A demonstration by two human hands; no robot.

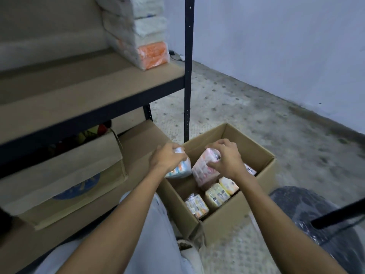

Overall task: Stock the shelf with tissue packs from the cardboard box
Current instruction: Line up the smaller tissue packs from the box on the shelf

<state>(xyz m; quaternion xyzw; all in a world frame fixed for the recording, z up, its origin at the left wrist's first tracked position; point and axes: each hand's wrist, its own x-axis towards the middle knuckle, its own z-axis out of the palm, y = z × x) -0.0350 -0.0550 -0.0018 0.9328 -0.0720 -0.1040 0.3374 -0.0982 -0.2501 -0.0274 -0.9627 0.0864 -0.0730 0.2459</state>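
Shelf [79,91] carries one stack [146,42]; your left hand [167,158] grips a bluish pack [180,170], right hand [229,157] a pink pack [203,169]; more packs [217,196] wait in the cardboard box [252,147].

Print on the tissue packs [217,197] is too blurred to read.

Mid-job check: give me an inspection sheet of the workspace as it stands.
Surface: shelf board carries stacked packs at its right end.
Job's things: open cardboard box on the floor, yellow packs inside.
Clutter: second box under the shelf; plastic wrap on the floor at right.
Hands: left hand grips a blue-and-orange pack; right hand grips a pink pack.
Cables: possibly a dark lead by the wall.
Surroundings: speckled floor, pale wall.
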